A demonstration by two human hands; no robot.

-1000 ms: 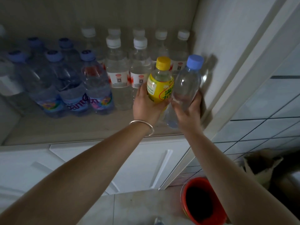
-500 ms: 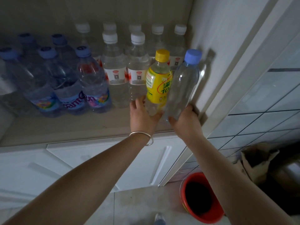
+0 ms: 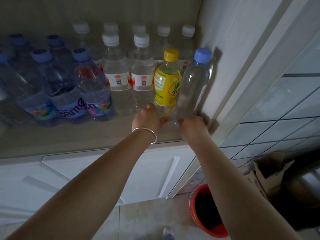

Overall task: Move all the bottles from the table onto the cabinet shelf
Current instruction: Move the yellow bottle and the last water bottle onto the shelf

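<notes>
Head view. Shelf point(image 3: 86, 135) of cabinet holds approx. three groups of bottles. Left: blue-cap bottles point(image 3: 93, 87) w/ purple labels, packed close. Centre: white-cap bottles point(image 3: 119, 73) in two rows, front pair w/ red-and-white labels. Right end: yellow bottle point(image 3: 167, 80), yellow cap, upright, base at shelf level, just beside the front white-cap pair. Clear bottle point(image 3: 194, 84), blue cap, tilted slightly, top leaning toward cabinet side wall point(image 3: 225, 49); touches yellow bottle on its left.

Left hand point(image 3: 148, 118) w/ bracelet point(image 3: 147, 134) on wrist: fingers curled round lower part of yellow bottle, grasping it. Right hand point(image 3: 192, 125): fingers wrapped round base of clear bottle, grasping it. Hands nearly touch at the bottle bases.

Below shelf: white cabinet doors point(image 3: 147, 179). Floor, right: red bucket point(image 3: 207, 213); cardboard box point(image 3: 270, 172) near it.
</notes>
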